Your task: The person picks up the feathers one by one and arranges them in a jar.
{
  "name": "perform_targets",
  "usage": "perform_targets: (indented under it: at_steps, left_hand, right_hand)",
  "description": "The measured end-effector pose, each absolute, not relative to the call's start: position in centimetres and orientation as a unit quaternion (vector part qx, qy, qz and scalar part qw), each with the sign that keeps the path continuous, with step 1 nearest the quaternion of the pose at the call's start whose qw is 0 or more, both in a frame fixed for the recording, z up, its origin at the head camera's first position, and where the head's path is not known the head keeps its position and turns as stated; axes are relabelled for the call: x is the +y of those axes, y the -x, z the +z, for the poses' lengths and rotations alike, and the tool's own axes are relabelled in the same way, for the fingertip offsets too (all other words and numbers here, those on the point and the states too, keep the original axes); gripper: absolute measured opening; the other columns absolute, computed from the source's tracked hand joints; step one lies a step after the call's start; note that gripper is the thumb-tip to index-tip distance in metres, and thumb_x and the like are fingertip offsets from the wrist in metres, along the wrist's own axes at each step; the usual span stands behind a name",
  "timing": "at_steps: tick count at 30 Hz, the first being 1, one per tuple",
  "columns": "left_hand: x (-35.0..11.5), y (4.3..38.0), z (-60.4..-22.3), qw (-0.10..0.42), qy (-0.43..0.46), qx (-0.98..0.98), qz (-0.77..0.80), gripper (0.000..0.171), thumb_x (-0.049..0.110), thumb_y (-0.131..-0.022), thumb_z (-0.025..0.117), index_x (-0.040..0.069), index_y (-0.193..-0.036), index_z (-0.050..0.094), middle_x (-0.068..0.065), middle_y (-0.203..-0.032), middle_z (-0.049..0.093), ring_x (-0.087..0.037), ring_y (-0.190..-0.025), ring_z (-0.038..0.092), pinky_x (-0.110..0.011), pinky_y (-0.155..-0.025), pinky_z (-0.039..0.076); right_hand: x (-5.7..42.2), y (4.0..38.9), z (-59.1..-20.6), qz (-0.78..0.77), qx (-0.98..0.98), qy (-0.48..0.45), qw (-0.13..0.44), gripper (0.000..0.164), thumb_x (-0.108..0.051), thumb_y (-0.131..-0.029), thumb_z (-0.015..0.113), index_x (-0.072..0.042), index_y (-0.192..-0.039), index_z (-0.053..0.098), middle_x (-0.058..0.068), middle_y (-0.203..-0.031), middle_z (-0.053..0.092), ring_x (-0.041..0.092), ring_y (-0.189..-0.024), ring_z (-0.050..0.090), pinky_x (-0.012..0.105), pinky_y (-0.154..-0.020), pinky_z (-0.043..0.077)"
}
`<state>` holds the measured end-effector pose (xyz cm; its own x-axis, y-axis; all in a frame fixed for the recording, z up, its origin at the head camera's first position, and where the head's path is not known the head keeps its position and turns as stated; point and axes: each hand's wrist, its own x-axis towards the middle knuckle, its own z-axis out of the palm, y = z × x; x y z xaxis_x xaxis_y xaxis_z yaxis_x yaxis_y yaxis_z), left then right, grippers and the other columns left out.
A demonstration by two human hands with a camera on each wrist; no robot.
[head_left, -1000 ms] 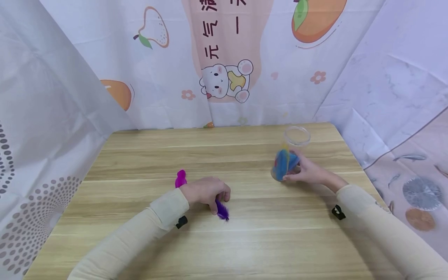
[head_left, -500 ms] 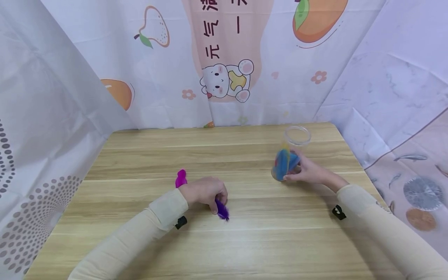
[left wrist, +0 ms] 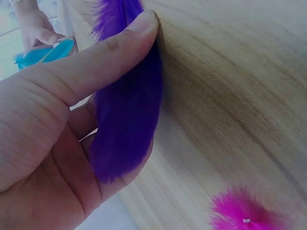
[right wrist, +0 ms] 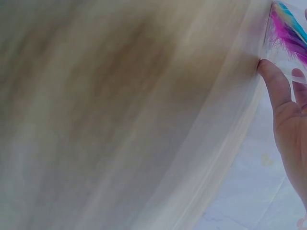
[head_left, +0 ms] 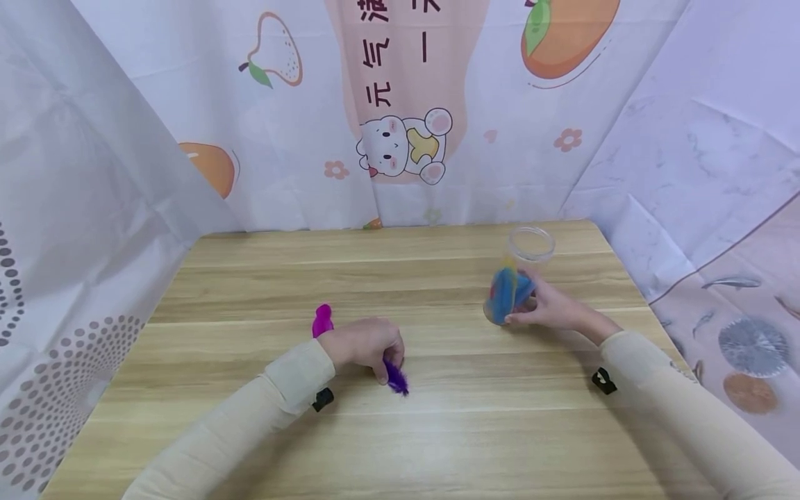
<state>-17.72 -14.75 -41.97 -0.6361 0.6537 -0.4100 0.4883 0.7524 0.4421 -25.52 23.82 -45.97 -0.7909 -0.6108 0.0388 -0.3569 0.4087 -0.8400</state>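
In the head view my left hand (head_left: 369,345) pinches a purple feather (head_left: 396,379) low over the table, left of its middle. The left wrist view shows the feather (left wrist: 127,115) between thumb and fingers. My right hand (head_left: 546,304) grips a clear plastic cup (head_left: 531,243) that stands upright at the back right. Blue feathers (head_left: 512,293) show through its wall, with some yellow and a little red. In the right wrist view, magenta and blue feathers (right wrist: 290,36) sit above the hand's fingers. A magenta feather (head_left: 323,319) lies just behind the left wrist, partly hidden by it.
The wooden table (head_left: 462,430) spans the lower part of the head view. A printed white curtain (head_left: 281,160) hangs behind its back edge, and more cloth hangs at both sides. Black straps (head_left: 604,380) show beneath both sleeves.
My left fingers have drawn in slightly to the left around the purple feather, whose tip stays nearly in place. My right hand and the cup have not moved.
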Motion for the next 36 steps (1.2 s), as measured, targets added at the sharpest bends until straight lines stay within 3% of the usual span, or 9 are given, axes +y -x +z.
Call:
perform_targets:
  at_steps: [15, 23, 36]
  left_hand:
    - [-14.95, 17.53, -41.84, 0.278, -0.352, 0.885, 0.128, 0.026, 0.012, -0.073, 0.092, 0.021, -0.065, 0.070, 0.014, -0.065, 0.062, -0.005, -0.067, 0.053, -0.024, -0.066, 0.046]
    - [-15.08, 17.67, -41.67, 0.283, -0.355, 0.882, 0.124, 0.025, 0.013, -0.074, 0.092, 0.022, -0.066, 0.070, 0.014, -0.066, 0.063, -0.004, -0.067, 0.053, -0.025, -0.066, 0.045]
    - [-14.93, 17.68, -41.37, 0.297, -0.356, 0.877, 0.125, 0.022, 0.014, -0.077, 0.090, 0.022, -0.069, 0.071, 0.014, -0.067, 0.063, -0.004, -0.068, 0.053, -0.024, -0.067, 0.045]
  right_hand:
    - [23.76, 25.38, -45.98, -0.459, 0.828, 0.291, 0.141, 0.093, -0.006, -0.084, 0.084, -0.005, -0.149, 0.016, 0.027, -0.139, 0.045, 0.044, -0.127, 0.049, 0.056, -0.104, 0.044]
    - [23.76, 25.52, -45.88, -0.451, 0.833, 0.288, 0.142, 0.094, -0.009, -0.085, 0.084, -0.004, -0.150, 0.016, 0.029, -0.140, 0.044, 0.046, -0.129, 0.048, 0.062, -0.106, 0.040]
    - [23.99, 25.52, -45.97, -0.445, 0.838, 0.279, 0.149, 0.095, -0.012, -0.086, 0.083, -0.001, -0.150, 0.014, 0.029, -0.140, 0.043, 0.046, -0.128, 0.048, 0.060, -0.105, 0.042]
